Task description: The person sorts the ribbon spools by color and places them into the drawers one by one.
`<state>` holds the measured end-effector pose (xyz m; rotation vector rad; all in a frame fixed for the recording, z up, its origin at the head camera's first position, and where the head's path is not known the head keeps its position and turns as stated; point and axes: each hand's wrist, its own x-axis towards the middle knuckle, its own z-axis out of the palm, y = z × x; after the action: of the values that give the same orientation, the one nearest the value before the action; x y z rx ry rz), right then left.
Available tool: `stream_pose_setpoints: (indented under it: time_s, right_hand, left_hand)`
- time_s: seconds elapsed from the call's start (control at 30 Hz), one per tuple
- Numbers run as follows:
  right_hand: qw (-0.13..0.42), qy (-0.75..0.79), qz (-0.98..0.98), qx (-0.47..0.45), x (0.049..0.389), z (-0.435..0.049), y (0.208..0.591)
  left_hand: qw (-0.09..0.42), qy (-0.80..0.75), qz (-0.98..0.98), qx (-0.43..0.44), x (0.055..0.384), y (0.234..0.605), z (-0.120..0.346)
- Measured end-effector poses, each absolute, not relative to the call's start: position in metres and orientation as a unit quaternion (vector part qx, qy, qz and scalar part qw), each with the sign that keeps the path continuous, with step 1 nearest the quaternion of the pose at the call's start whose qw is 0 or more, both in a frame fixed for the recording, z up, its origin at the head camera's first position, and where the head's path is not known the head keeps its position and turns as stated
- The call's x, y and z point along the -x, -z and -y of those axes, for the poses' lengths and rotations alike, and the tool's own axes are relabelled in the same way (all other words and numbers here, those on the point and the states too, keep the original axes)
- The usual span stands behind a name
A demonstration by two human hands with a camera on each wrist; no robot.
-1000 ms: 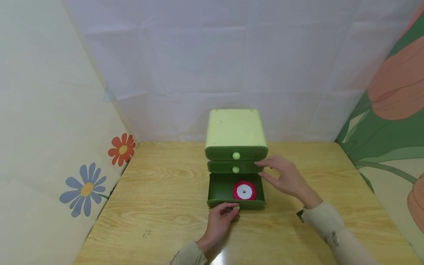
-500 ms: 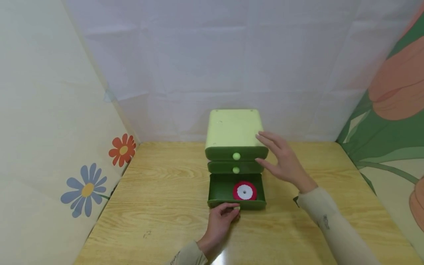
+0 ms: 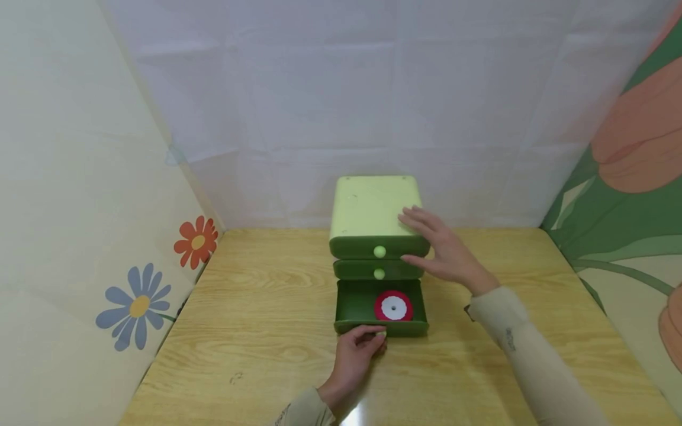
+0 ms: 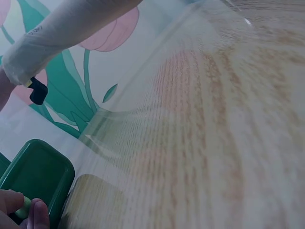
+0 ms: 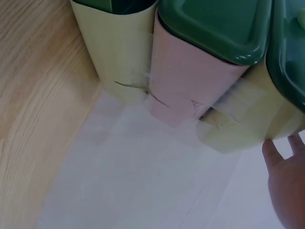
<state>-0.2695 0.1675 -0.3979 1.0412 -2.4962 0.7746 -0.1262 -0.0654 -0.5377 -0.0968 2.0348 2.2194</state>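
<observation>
A small cabinet (image 3: 375,204) with a light green top and three dark green drawer fronts stands on the table. Its bottom drawer (image 3: 354,302) is pulled out, and inside lies a round red roll with a white scalloped centre (image 3: 393,307), like a ribbon spool. Thumb and fingers of my left hand (image 3: 353,358) pinch that drawer's light green knob (image 4: 24,209). My right hand (image 3: 447,251) rests at the cabinet's upper right edge, fingers extended over the top and thumb across the front. In the right wrist view, its fingertips touch the top section's side (image 5: 257,114).
The middle drawer (image 3: 354,270) and top drawer (image 3: 351,245) are closed, each with a round knob. Wood-grain table (image 3: 256,331) surrounds the cabinet. A pale sheet (image 3: 319,106) hangs behind, with flower-printed panels (image 3: 629,236) at the sides.
My right hand has risen from beside the middle drawer to the cabinet's top right edge, then moved left onto it. The left hand, open drawer and red roll stay where they were.
</observation>
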Motion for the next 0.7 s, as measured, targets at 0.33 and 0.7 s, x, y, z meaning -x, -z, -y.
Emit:
stream_pose_setpoints:
  time_s: [0.33,0.7]
  right_hand:
    - [0.192,-0.269,0.866,-0.376,0.273,-0.164,0.405]
    - [0.203,-0.276,0.860,-0.378,0.275,-0.163,0.405]
  left_hand:
    - [0.072,-0.741,-0.666,0.040,0.131,0.537,0.064]
    - [0.052,-0.728,-0.684,0.020,0.142,0.536,0.064]
